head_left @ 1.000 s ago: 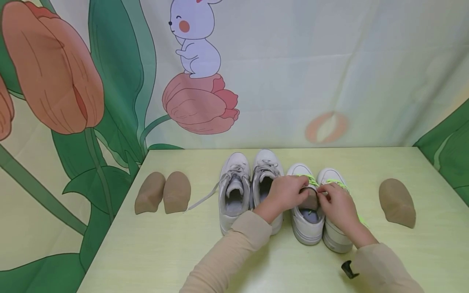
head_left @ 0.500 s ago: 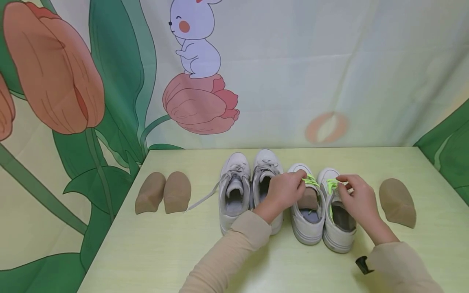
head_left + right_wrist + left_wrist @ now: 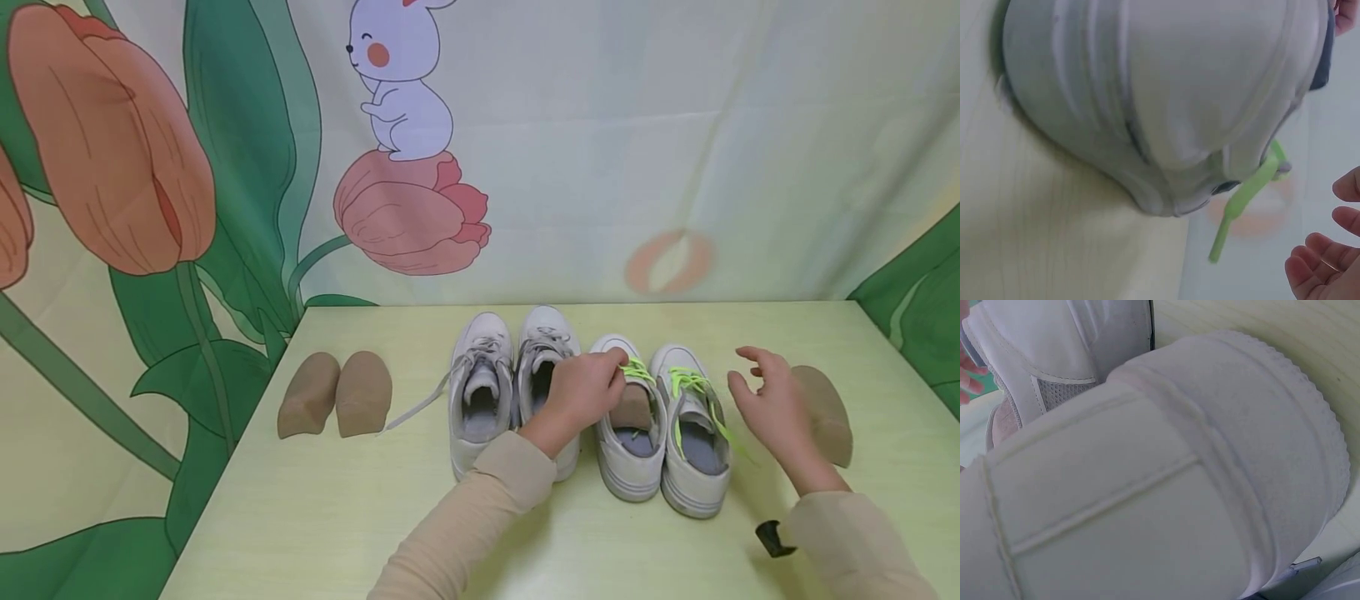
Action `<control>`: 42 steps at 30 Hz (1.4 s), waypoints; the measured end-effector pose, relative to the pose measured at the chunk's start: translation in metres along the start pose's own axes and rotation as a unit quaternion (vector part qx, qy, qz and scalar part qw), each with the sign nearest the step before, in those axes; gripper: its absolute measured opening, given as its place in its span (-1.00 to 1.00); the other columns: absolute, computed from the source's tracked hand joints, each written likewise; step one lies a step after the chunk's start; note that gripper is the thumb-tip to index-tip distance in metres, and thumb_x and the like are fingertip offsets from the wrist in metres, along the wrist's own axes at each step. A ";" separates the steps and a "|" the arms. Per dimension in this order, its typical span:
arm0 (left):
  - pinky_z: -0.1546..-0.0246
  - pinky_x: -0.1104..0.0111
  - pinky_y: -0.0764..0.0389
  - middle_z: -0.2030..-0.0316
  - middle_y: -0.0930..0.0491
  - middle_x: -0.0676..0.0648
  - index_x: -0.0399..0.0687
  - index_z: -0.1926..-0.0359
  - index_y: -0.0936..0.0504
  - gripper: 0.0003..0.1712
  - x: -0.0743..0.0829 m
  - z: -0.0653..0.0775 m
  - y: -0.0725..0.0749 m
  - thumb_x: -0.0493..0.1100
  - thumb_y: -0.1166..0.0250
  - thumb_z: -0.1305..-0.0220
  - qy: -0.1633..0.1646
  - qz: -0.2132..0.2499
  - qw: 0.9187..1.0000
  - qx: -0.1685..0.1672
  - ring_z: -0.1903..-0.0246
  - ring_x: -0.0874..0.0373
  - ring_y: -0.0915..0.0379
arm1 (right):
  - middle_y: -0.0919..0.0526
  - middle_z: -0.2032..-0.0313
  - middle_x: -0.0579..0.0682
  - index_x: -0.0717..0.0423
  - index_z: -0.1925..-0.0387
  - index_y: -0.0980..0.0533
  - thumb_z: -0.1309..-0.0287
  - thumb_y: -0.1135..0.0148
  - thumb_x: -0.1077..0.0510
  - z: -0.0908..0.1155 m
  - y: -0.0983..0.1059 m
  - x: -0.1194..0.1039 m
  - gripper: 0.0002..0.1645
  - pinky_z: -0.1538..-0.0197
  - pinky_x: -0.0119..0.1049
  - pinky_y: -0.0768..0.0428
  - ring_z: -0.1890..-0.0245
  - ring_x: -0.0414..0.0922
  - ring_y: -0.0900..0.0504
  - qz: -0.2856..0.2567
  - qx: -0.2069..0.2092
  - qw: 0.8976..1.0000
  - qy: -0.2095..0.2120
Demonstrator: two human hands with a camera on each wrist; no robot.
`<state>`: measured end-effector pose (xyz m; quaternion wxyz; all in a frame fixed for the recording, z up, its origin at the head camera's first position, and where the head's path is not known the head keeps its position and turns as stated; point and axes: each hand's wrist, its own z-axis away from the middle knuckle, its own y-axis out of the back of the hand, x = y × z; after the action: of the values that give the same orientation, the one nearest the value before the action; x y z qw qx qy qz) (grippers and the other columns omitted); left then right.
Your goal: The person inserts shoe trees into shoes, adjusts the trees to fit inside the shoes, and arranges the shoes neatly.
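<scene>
tulip-printed backdrop point(image 3: 555, 167) behind. right of centre, your left hand point(image 3: 588, 387) pinches the green-laced sneaker point(image 3: 628, 481) with a brown insert point(image 3: 632, 407) inside; your right hand point(image 3: 776, 410), empty, relaxed, hangs by the rightmost insert point(image 3: 831, 408), likely light, firm: grip its blunt end.

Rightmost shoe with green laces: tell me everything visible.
The shoe is an off-white, leather-looking low sneaker with neon-green laces, a loose end trailing over its right side. Its mouth shows a bluish-grey insole. It stands upright on the table, toe toward the far edge, beside the other green-laced shoe. Neither left hand nor right hand touches it.
</scene>
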<state>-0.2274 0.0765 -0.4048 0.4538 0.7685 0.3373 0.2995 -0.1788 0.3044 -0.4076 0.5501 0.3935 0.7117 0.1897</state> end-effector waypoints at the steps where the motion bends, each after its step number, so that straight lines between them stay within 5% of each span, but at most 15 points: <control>1: 0.81 0.50 -0.14 0.64 -0.53 0.20 0.16 0.23 -0.55 -0.79 0.000 0.000 0.000 -0.14 -0.03 -0.16 0.000 0.000 1.000 0.000 0.75 0.34 -0.29 | -0.32 0.00 0.38 0.36 -0.06 -0.29 -0.13 0.07 0.20 -0.001 0.001 0.002 -0.54 0.26 -0.08 -0.34 0.10 0.23 -0.34 0.003 0.001 1.000 -0.002; 10: 0.79 0.49 -0.17 0.60 -0.55 0.20 0.17 0.21 -0.54 -0.78 0.000 -0.001 0.001 -0.15 -0.01 -0.17 0.006 0.005 1.000 -0.014 0.71 0.33 -0.32 | -0.33 -0.06 0.32 0.25 -0.16 -0.23 -0.16 0.05 -0.03 -0.006 0.016 0.025 -0.39 0.08 0.13 -0.28 0.09 0.27 -0.36 0.113 -0.004 0.993 -0.033; 18: 0.78 0.49 -0.18 0.58 -0.56 0.20 0.17 0.22 -0.54 -0.79 0.000 -0.001 0.001 -0.14 -0.02 -0.17 0.008 0.008 1.000 -0.018 0.70 0.33 -0.34 | -0.09 -0.18 0.44 0.36 -0.18 -0.14 -0.14 0.05 -0.02 -0.009 0.023 0.041 -0.31 -0.05 0.31 0.00 -0.17 0.40 0.00 0.085 0.002 0.994 -0.063; 42: 0.77 0.52 -0.18 0.59 -0.54 0.21 0.16 0.24 -0.55 -0.79 0.002 -0.001 0.005 -0.15 -0.02 -0.17 -0.010 0.000 1.000 -0.013 0.70 0.35 -0.32 | 0.26 -0.25 0.49 0.36 -0.28 0.12 -0.12 0.07 -0.24 -0.010 0.028 0.088 -0.03 0.01 0.39 0.04 -0.21 0.46 0.23 0.125 -0.063 0.981 -0.136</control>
<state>-0.2264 0.0769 -0.3998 0.4674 0.7652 0.3290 0.2964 -0.1854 0.3904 -0.4408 0.6374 0.4662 0.5620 0.2461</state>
